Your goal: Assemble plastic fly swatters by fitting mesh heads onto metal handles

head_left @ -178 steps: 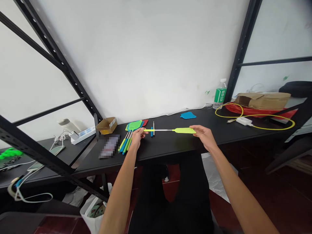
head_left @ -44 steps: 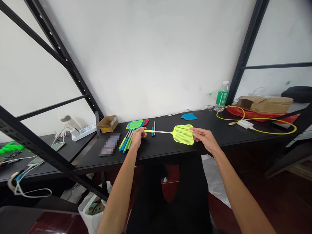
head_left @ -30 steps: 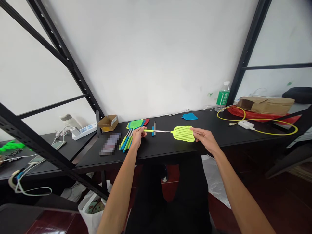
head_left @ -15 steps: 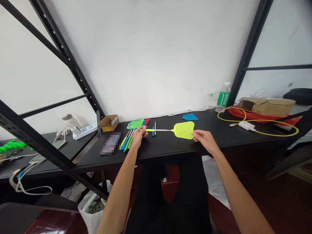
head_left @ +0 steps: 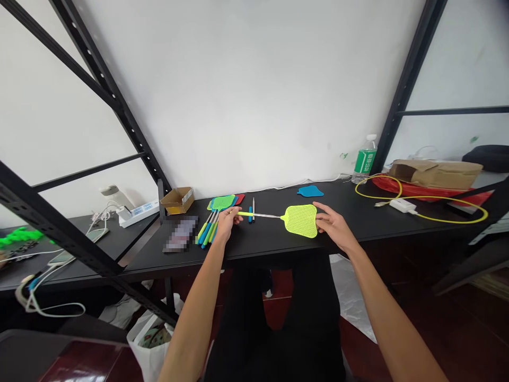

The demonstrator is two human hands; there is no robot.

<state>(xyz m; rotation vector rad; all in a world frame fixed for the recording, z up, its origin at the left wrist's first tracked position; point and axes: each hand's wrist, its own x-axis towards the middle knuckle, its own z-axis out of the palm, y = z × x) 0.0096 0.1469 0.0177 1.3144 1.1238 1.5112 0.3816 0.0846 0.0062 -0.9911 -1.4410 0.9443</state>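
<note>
My left hand (head_left: 227,224) stays clamped on the fly swatter's handle (head_left: 258,214). My right hand (head_left: 336,225) has opened, fingers spread just beside the mesh head (head_left: 301,220).

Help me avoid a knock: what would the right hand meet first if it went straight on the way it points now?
Most likely the lime-green mesh head of the fly swatter, just ahead of the right hand; depth is unclear.

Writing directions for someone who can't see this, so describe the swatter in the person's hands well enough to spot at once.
On the long black table below the white wall, look just in front of the person. The left hand grips the handle of a yellow-green fly swatter, and the open right hand is beside its mesh head. The bunched swatters to its left sit apart; this is the only one in a hand.
</note>
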